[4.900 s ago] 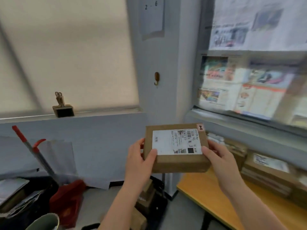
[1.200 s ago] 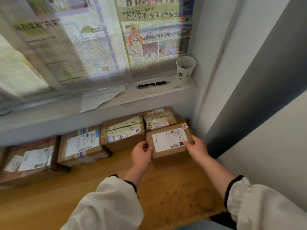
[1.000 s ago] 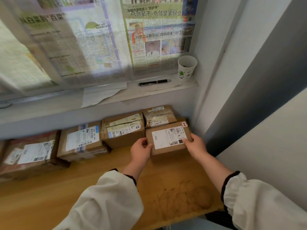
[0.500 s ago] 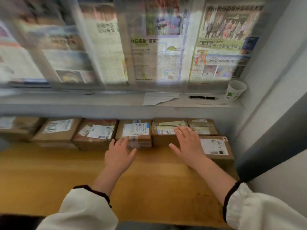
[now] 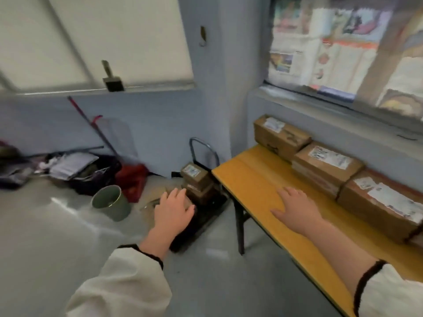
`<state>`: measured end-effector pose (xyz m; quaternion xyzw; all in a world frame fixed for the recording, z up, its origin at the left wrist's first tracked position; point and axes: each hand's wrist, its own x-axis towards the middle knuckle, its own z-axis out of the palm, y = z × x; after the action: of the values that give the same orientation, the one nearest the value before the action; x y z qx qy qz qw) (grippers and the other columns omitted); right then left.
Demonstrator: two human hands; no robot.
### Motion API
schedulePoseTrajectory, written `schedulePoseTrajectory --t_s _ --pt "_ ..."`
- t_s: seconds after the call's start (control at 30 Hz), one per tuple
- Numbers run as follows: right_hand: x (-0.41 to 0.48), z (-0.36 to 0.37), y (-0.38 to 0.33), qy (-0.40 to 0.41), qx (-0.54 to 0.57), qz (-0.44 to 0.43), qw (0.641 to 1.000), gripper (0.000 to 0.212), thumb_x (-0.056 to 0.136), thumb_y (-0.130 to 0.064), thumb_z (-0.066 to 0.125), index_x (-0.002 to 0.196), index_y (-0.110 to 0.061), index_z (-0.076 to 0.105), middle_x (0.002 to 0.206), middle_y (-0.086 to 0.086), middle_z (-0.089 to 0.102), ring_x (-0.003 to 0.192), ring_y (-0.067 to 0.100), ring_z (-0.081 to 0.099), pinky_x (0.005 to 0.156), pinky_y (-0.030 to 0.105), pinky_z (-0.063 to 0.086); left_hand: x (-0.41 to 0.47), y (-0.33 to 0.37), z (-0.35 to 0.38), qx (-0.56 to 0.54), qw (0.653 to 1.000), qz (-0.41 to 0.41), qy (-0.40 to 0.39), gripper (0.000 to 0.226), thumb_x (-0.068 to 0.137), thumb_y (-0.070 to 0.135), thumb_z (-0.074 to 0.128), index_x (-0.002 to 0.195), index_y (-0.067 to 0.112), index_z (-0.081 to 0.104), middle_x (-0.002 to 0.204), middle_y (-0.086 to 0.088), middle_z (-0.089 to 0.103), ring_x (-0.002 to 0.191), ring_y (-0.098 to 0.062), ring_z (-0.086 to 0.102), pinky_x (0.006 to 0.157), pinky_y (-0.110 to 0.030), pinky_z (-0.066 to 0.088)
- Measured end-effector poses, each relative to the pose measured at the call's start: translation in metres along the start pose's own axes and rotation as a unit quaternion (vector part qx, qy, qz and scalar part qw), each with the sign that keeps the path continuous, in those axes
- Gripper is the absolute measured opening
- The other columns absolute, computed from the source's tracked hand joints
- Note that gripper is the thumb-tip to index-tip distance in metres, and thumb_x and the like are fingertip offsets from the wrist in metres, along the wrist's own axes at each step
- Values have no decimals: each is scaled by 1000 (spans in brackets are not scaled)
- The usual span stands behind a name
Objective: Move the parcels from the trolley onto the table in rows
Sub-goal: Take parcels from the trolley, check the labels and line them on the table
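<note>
While our left hand [image 5: 174, 209] hangs over the black trolley [image 5: 207, 216], its fingers [image 5: 177, 193] spread and holding nothing, the stacked parcels [image 5: 194, 177] stand on its deck just beyond them, before the hooped handle [image 5: 203, 145]; we cannot tell whether they touch. Further right, our right hand [image 5: 295, 209] lies open over the yellow worktop [image 5: 249, 179], fingers straight, near the row of labelled parcels [image 5: 327, 163] lined against the wall [image 5: 320, 120].
</note>
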<state>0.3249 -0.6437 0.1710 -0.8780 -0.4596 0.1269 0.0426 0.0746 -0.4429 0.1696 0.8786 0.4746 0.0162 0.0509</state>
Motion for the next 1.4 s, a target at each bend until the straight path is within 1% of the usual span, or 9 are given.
schedulePoseTrajectory --t_s 0.33,0.57,0.77,0.9,1.0,1.13,1.23,1.33,1.4 --pt "190 30 -176 -153 31 -156 975 68 93 -45 46 148 -19 18 156 3 14 141 24 20 110 37 29 88 -146 32 -80 982 -169 -26 62 91 44 49 144 19 32 148 -6 35 134 -28 33 109 -40 31" --pt "301 37 -281 -160 -43 -255 952 67 89 -45 51 145 -19 25 148 5 30 129 29 36 103 44 39 154 -199 38 -108 962 -249 -22 58 90 45 48 141 21 34 142 -2 42 127 -25 41 96 -38 40" --pt "371 73 -343 -184 -155 -307 921 62 91 -45 48 143 -21 25 149 5 27 128 29 37 98 45 42 201 -262 61 -127 939 -311 -69 61 89 47 46 143 21 30 145 -2 39 127 -27 41 95 -42 42" --pt "422 109 -382 -234 -174 -282 914 61 91 -44 47 143 -19 27 150 7 27 127 31 39 97 45 43 249 -314 88 -144 934 -312 -102 61 89 45 47 143 20 31 143 -4 41 125 -30 43 94 -43 42" --pt "467 145 -411 -261 -168 -276 910 57 91 -42 47 139 -15 33 142 10 37 121 29 45 96 44 44 289 -350 118 -153 929 -313 -127 60 89 43 48 141 18 33 140 -7 44 124 -32 44 94 -43 41" --pt "522 206 -443 -284 -211 -289 890 51 91 -35 45 137 -15 35 134 8 44 118 29 46 93 43 46 340 -380 174 -128 941 -261 -172 58 90 40 49 140 17 31 139 -8 44 120 -32 45 90 -41 42" --pt "562 266 -456 -300 -218 -289 883 56 91 -35 46 141 -16 30 136 9 43 120 29 46 94 43 45 379 -399 231 -81 950 -209 -218 61 92 35 46 145 19 21 142 -6 39 120 -31 43 88 -42 43" --pt "595 332 -455 -323 -162 -254 897 63 89 -36 49 144 -20 23 132 9 49 113 26 52 90 42 47 411 -416 298 -42 952 -167 -252 63 94 33 42 148 28 10 141 -6 38 120 -31 43 87 -42 44" --pt "610 373 -450 -353 -47 -171 919 65 90 -35 51 145 -22 20 123 8 56 106 24 57 89 40 49 426 -425 340 -50 949 -172 -258 64 94 34 41 148 35 6 139 -7 38 119 -32 43 86 -42 44"
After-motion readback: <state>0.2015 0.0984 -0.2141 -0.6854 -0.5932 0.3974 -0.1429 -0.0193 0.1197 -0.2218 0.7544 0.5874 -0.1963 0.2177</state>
